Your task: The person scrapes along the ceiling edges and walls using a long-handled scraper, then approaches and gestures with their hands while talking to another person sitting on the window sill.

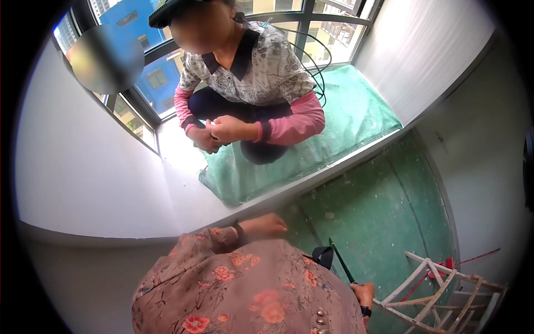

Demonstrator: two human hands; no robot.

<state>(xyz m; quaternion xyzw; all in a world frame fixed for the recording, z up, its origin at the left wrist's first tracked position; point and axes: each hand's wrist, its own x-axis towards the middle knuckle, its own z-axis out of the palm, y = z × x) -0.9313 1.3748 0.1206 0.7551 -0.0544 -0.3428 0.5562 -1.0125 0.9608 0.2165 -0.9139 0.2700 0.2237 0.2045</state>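
Note:
My left hand (pixel 270 224) is in front of my floral shirt, just below the window ledge. Its fingers look curled, slightly blurred, and the inside of the hand is hidden. Down at my right side, my right hand (pixel 364 295) is closed around the lower end of a thin dark stick-like tool (pixel 342 261). The tool tapers to a point that leans up and to the left over the green floor covering. A black strap or loop (pixel 322 257) shows at the edge of my shirt, close beside the tool.
A person (pixel 245 83) crouches on the window ledge, hands together, on a green sheet (pixel 345 111). Dark cables (pixel 322 67) hang behind them. A paint-marked wooden ladder (pixel 428 289) stands at lower right with a red object (pixel 443 267). White walls (pixel 89 156) flank the window.

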